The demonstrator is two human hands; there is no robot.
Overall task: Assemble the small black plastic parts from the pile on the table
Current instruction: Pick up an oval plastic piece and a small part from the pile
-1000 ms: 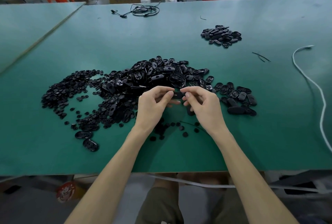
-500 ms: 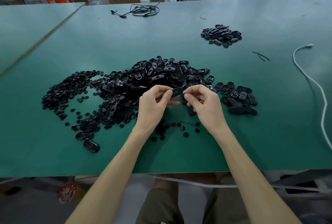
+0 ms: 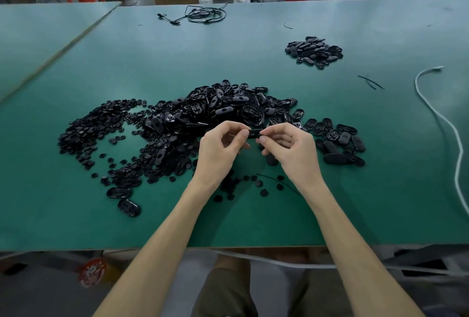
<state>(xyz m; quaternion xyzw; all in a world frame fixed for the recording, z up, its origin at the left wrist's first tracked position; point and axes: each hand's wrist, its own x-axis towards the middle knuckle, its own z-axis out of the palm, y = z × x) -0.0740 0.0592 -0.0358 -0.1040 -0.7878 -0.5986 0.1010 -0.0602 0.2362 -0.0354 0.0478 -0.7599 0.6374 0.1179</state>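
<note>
The left hand and right hand each pinch an end of the black part, its long axis running left-right. Half a second ago it sat tilted.

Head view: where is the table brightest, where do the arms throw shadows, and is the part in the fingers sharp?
Head view: the table is palest at its far middle, darker toward the near corners; soft shadows lie between the forearms, under the left hand and right hand; the small black part both pinch looks soft, its detail lost.
</note>
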